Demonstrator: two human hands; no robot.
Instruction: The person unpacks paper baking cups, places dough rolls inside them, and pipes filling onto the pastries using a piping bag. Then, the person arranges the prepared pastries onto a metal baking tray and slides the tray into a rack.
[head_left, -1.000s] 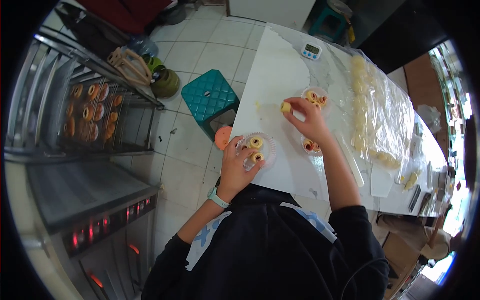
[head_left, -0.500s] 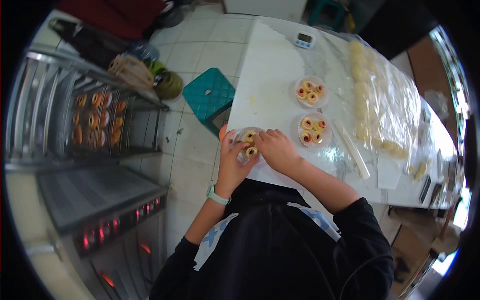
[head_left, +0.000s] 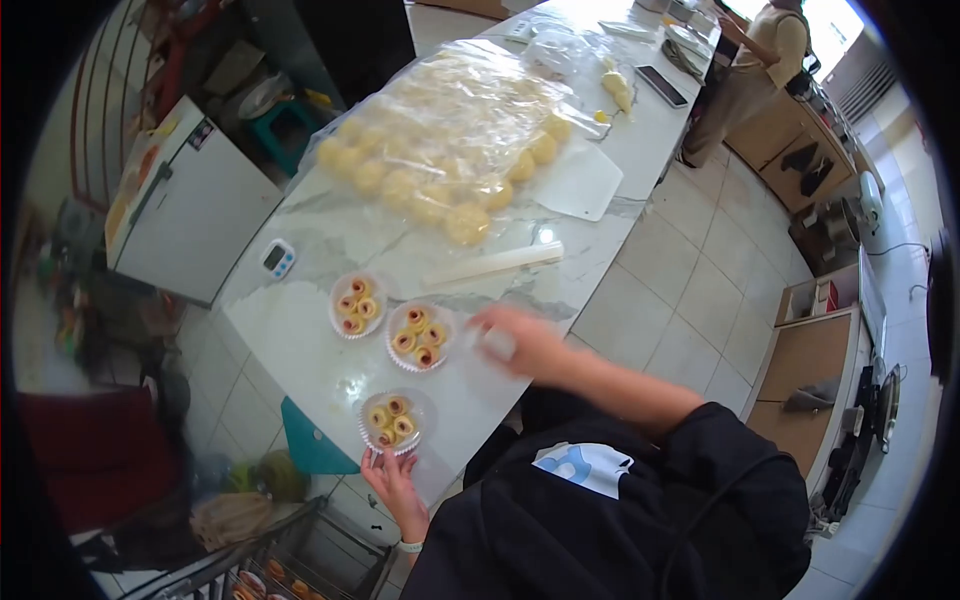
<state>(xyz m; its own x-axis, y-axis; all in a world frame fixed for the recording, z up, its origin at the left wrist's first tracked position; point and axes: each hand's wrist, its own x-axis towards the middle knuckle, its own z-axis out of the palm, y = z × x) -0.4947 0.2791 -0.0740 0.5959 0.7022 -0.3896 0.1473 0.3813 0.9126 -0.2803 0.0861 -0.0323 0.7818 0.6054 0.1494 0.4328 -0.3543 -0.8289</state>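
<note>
1. Nearest, my left hand (head_left: pixel 395 490), fingers slightly spread, touches a cup (head_left: pixel 365 433) of rolls (head_left: pixel 397 406) at the table (head_left: pixel 300 320) edge; I judge this step steadying; shifting it calls for level support.
2. Beyond, my right hand (head_left: pixel 512 338) is blurred; I cannot tell its grip.
3. Farther stand two filled cups (head_left: pixel 392 356).

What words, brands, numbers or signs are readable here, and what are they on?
None can be read.
Small white digital timer with blue buttons: display too small and blurred.
Small dark sticker on the white box-shaped cabinet: too small.
White-and-blue printed patch on the black clothing: no legible lettering.
</note>
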